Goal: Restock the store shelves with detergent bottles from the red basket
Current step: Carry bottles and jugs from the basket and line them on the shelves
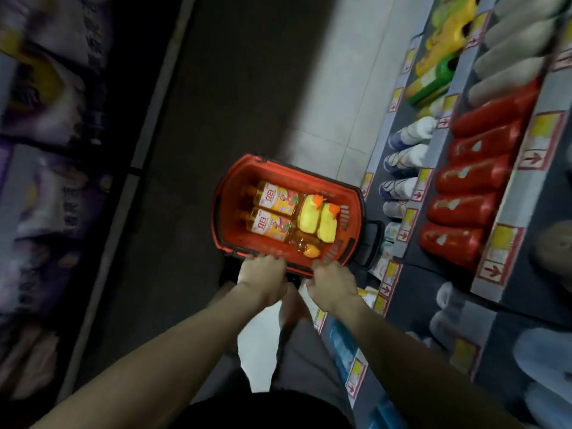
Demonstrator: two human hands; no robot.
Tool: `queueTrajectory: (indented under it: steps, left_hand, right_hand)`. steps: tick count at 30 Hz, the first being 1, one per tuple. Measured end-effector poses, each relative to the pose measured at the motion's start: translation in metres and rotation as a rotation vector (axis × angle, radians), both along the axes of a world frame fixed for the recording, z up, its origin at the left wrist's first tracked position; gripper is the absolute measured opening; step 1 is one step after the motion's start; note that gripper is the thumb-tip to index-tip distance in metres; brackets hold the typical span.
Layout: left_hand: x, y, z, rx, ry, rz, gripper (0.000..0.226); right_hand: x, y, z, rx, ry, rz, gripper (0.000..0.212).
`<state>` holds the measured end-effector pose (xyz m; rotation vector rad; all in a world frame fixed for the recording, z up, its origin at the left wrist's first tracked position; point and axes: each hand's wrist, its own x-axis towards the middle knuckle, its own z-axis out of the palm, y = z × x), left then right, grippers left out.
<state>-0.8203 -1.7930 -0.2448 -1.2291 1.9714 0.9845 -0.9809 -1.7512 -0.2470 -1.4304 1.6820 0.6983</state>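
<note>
Basket (230, 181): red plastic with a dark rim and slotted walls, seen from above, directly ahead of both hands. A black handle (371, 243) hangs off the side beyond the right hand. Cannot tell whether it rests on the floor (247, 88) or is carried.

Left hand (263, 278): fingers curled over the basket's near rim, gripping it. Right hand (331, 280): same hold on the same rim, just beside the left, with a small gap between them. The frame is blurred and the fingertips are not distinct.

Basket contents:
- Two amber bottles (272, 196), lying side by side on the far side from the left hand. They have white-and-red labels, print unreadable.
- Two yellow bottles (309, 215) with orange caps, touching each other, ahead of the right hand and against the amber pair.
- One clear bottle (305, 243) with a yellow-orange cap, nearest the hands, between them and just inside the rim.

Shelves (507, 193) run along the right of the right hand. They carry a row of red bottles (473, 181), with white bottles (405, 162) on the tier nearer the basket. Green and yellow jugs (433, 78) sit farther ahead. Yellow price tags (540, 134) line the shelf edges. Left of the left hand are blurred purple packs (46, 181).
</note>
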Motion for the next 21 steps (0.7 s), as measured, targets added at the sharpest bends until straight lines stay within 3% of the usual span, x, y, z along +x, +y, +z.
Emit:
queueTrajectory:
  steps: [8, 13, 21]
  left_hand:
    - [-0.043, 0.014, -0.131, 0.022, -0.082, 0.053, 0.038]
    - [-0.062, 0.026, -0.205, 0.098, -0.125, 0.038, 0.039]
    - [-0.091, 0.039, -0.284, 0.155, -0.091, 0.072, 0.047]
  right_hand:
    - [-0.038, 0.012, -0.123, 0.048, -0.026, 0.026, 0.034]
    - [-0.059, 0.014, -0.194, 0.076, -0.024, 0.065, 0.042]
    - [-0.064, 0.012, -0.270, 0.077, -0.086, 0.052, 0.042]
